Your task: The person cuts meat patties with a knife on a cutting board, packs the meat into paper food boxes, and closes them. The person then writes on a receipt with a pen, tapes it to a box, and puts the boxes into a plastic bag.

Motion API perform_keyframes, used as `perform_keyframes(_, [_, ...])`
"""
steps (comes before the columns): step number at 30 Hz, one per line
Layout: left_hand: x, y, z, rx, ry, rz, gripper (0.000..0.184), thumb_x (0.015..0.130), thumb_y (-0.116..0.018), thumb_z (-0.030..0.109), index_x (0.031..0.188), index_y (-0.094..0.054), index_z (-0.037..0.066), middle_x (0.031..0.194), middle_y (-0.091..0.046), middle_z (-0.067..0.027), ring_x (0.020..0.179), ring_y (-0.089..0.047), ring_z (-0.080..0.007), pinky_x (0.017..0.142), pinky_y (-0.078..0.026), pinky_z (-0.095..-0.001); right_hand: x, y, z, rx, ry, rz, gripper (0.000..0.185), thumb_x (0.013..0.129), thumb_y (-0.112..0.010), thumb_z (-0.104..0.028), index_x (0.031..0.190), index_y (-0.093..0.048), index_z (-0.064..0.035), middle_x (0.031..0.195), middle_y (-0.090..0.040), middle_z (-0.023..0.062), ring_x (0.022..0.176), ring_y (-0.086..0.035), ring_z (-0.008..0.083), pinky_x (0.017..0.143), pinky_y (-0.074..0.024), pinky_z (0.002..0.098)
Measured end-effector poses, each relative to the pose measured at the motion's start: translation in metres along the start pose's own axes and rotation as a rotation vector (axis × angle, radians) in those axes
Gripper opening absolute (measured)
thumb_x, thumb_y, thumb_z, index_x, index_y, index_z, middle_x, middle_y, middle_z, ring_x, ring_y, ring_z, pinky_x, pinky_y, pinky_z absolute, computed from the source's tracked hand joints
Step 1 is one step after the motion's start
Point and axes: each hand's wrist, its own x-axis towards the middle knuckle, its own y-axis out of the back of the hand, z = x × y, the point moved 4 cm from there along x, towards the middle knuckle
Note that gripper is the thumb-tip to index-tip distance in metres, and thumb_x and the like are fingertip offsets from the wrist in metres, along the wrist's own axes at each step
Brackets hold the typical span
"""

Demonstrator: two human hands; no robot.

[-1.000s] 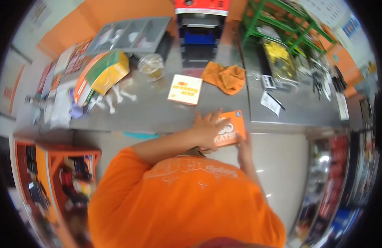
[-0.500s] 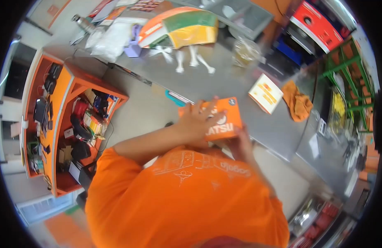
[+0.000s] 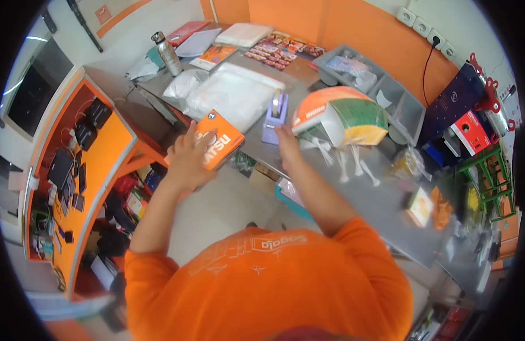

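- Orange box (image 3: 224, 140): "ATSU" in white capitals, other white marking partly covered; its round corner badge is too small to read.
- Orange shirt (image 3: 268, 284): pale lettering, apparently "Sagaja".
- Orange, green and yellow packet (image 3: 348, 116): white print, illegible.

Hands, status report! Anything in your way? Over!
Left hand holding orange box. Right hand at purple tape dispenser. Possibly in the way: white plastic packaging beyond box.
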Motion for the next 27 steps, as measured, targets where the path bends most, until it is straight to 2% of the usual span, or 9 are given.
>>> perform_keyframes(2, [0.046, -0.01, -0.025, 0.016, -0.057, 0.002, 0.096, 0.05, -0.071, 0.032, 0.138, -0.033, 0.03, 0.148, -0.015, -0.0184, 0.123, -0.03, -0.0436, 0.095, -0.029, -0.0554, 0.008, -0.018, -0.008, -0.075, -0.024, 0.233, 0.059, 0.082, -0.059, -0.044, 0.129, -0.048, -0.0085, 0.128, -0.039, 0.0241, 0.121, -0.04, 0.0347, 0.102, -0.0312, 0.0404])
perform_keyframes(6, [0.126, -0.054, -0.034, 0.107, -0.163, -0.109, 0.096, 0.056, -0.07, 0.041, 0.141, -0.027, 0.032, 0.149, -0.01, -0.0181, 0.124, -0.029, -0.0435, 0.095, -0.03, -0.0581, 0.042, -0.029, 0.004, -0.038, -0.148, 0.364, 0.052, 0.082, -0.059, -0.043, 0.119, -0.056, -0.0075, 0.128, -0.039, 0.0221, 0.119, -0.04, 0.034, 0.1, -0.0341, 0.0394])
perform_keyframes(9, [0.153, -0.108, -0.04, 0.131, -0.195, -0.222, 0.1, 0.058, -0.07, 0.046, 0.143, -0.019, 0.034, 0.15, -0.006, -0.0179, 0.127, -0.025, -0.0438, 0.097, -0.028, -0.0599, 0.04, -0.031, -0.007, -0.22, -0.191, 0.583, 0.04, 0.084, -0.062, -0.034, 0.106, -0.061, -0.0012, 0.095, -0.062, 0.0118, 0.091, -0.056, 0.0196, 0.083, -0.042, 0.0311])
perform_keyframes(12, [0.157, -0.125, -0.05, -0.029, -0.097, -0.289, 0.102, 0.057, -0.069, 0.044, 0.143, -0.015, 0.041, 0.151, -0.001, -0.0187, 0.131, -0.02, -0.0453, 0.098, -0.025, -0.062, 0.031, -0.038, -0.003, 0.197, -0.061, 0.543, 0.029, 0.086, -0.061, -0.028, 0.096, -0.061, -0.0005, 0.086, -0.06, 0.0054, 0.081, -0.053, 0.0143, 0.073, -0.0432, 0.0287])
perform_keyframes(14, [0.156, -0.111, -0.048, -0.05, -0.026, -0.365, 0.101, 0.058, -0.069, 0.044, 0.143, -0.014, 0.042, 0.15, -0.002, -0.0193, 0.131, -0.02, -0.0454, 0.098, -0.025, -0.0622, 0.007, -0.042, -0.004, 0.141, 0.358, 0.468, 0.027, 0.086, -0.061, -0.024, 0.092, -0.062, 0.0018, 0.073, -0.059, 0.006, 0.061, -0.055, 0.0145, 0.06, -0.0463, 0.0294])
perform_keyframes(18, [0.157, -0.105, -0.045, -0.087, 0.049, -0.422, 0.101, 0.059, -0.07, 0.043, 0.143, -0.014, 0.041, 0.149, -0.006, -0.0206, 0.131, -0.021, -0.0455, 0.098, -0.025, -0.063, 0.006, -0.037, 0.066, 0.23, 0.158, 0.508, 0.022, 0.087, -0.058, -0.02, 0.09, -0.058, 0.0022, 0.071, -0.057, 0.0024, 0.057, -0.051, 0.0116, 0.055, -0.0438, 0.0278])
perform_keyframes(21, [0.155, -0.108, -0.048, -0.108, 0.047, -0.351, 0.102, 0.058, -0.07, 0.042, 0.143, -0.014, 0.039, 0.149, -0.009, -0.0205, 0.13, -0.023, -0.0452, 0.098, -0.025, -0.0629, -0.006, -0.03, 0.066, 0.248, 0.018, 0.353, 0.022, 0.088, -0.058, -0.021, 0.091, -0.057, 0.0007, 0.07, -0.057, 0.0026, 0.058, -0.052, 0.0109, 0.053, -0.0433, 0.0274])
perform_keyframes(23, [0.15, -0.112, -0.051, -0.112, 0.05, -0.304, 0.103, 0.058, -0.07, 0.043, 0.144, -0.014, 0.038, 0.148, -0.01, -0.0204, 0.13, -0.024, -0.0453, 0.097, -0.025, -0.0626, -0.028, -0.051, 0.053, 0.125, -0.069, 0.082, 0.022, 0.087, -0.06, -0.022, 0.088, -0.057, -0.0004, 0.07, -0.056, 0.0028, 0.06, -0.053, 0.0115, 0.055, -0.0435, 0.0285])
perform_keyframes(27, [0.142, -0.121, -0.05, -0.055, 0.052, -0.208, 0.103, 0.058, -0.07, 0.044, 0.144, -0.014, 0.037, 0.147, -0.013, -0.0201, 0.128, -0.025, -0.0458, 0.096, -0.026, -0.0615, -0.038, -0.106, -0.013, -0.066, 0.275, -0.137, 0.024, 0.082, -0.066, -0.023, 0.085, -0.058, -0.0008, 0.069, -0.057, 0.0045, 0.064, -0.056, 0.0149, 0.059, -0.0442, 0.0314])
